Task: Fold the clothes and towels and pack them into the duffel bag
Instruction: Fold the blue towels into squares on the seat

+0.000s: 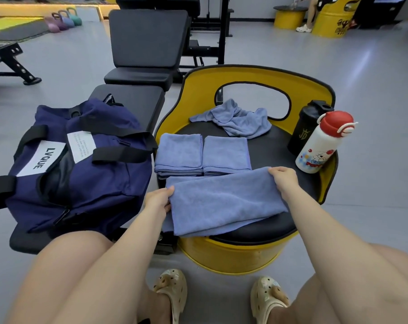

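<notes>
On the black seat of the yellow barrel chair (256, 76) right in front of us, we've got a blue towel (224, 202) laid out flat, folded into a long strip that hangs a bit over the near edge of the seat. Our left hand (159, 197) pinches the towel's left end, thumb on top and the other fingers tucked under the cloth, so we can't really tell how those lie. Our right hand (284, 178) grips the far right corner, fingers curled over the edge and pressed together. Just behind the towel sit two folded towels side by side, the left stack (178, 153) and the right stack (226, 155), nearly touching each other, and the strip we hold overlaps their near edges a little. Further back on the seat there's a crumpled towel (235, 119), not folded yet, lying against the chair's backrest. On the right side of the seat stand a black shaker (303, 129) and, just in front of it, a white bottle (319, 146) with a red cap and cartoon print, both upright and touching or almost. To our left the navy duffel (81, 164) rests on a black bench (137, 101), right beside the chair, black straps draped over the top; whether its zip is undone we can't tell. Kettlebells (64, 19) sit way off on the floor.
</notes>
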Available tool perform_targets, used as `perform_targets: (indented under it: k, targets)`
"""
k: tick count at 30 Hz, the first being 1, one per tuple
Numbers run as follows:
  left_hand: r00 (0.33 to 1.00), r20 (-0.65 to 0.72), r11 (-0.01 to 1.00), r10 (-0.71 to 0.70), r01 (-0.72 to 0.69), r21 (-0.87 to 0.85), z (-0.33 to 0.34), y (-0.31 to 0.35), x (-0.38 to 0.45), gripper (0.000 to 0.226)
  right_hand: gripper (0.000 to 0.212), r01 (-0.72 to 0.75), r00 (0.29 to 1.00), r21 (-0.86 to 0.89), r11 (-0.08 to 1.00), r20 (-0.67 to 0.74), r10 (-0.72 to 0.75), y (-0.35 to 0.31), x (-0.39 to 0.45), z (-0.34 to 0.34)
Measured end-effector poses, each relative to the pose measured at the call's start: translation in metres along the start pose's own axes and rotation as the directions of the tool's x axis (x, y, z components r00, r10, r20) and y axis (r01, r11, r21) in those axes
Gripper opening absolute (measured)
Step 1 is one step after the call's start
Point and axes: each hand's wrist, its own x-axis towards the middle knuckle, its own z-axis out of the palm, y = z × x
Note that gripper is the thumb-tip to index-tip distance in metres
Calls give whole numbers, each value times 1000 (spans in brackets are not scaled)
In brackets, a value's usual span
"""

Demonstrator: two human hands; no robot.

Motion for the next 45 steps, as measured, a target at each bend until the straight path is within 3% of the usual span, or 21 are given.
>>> perform_targets:
  k: [5, 9, 15, 18, 20, 25, 30, 35, 40, 42, 45]
  targets:
    - [992, 119, 998, -36, 42, -49, 5, 14, -22, 33, 8, -10, 1000, 181, 983, 28, 5, -12, -15, -17]
    - [974, 223, 998, -40, 50, -35, 7, 23, -40, 14, 12, 116, 981, 171, 978, 137, -140, -17, -36, -33]
    - [968, 243, 994, 67, -44, -96, 7, 42, -58, 29, 18, 236, 971, 242, 941, -38, -234, -29, -57, -65]
    - [959, 243, 986, 146, -121, -116, 7, 58, -66, 24, 18, 284, 959, 279, 917, -83, -271, -39, -61, -82]
    - [943, 255, 974, 215, -188, -126, 8, 69, -72, 16, 18, 298, 955, 300, 906, -82, -286, -48, -65, -91]
    - [912, 240, 942, 333, -310, -130, 8, 90, -77, 25, 22, 337, 939, 361, 869, -70, -335, -57, -73, -99]
    - [879, 257, 914, 401, -365, -177, 10, 87, -71, 13, 13, 346, 934, 410, 844, -61, -353, -47, -71, -96]
    - [866, 236, 890, 440, -386, -244, 11, 77, -59, 20, 14, 400, 899, 444, 802, -21, -437, -47, -72, -94]
    - [860, 208, 874, 467, -411, -259, 13, 74, -46, 23, 52, 317, 850, 615, 721, 153, -505, -44, -79, -96]
    - [868, 215, 880, 448, -385, -278, 14, 73, -42, 27, 50, 298, 840, 637, 711, 179, -512, -42, -80, -92]
    - [881, 220, 889, 419, -349, -297, 14, 69, -40, 28, 37, 261, 879, 658, 706, 140, -456, -40, -80, -83]
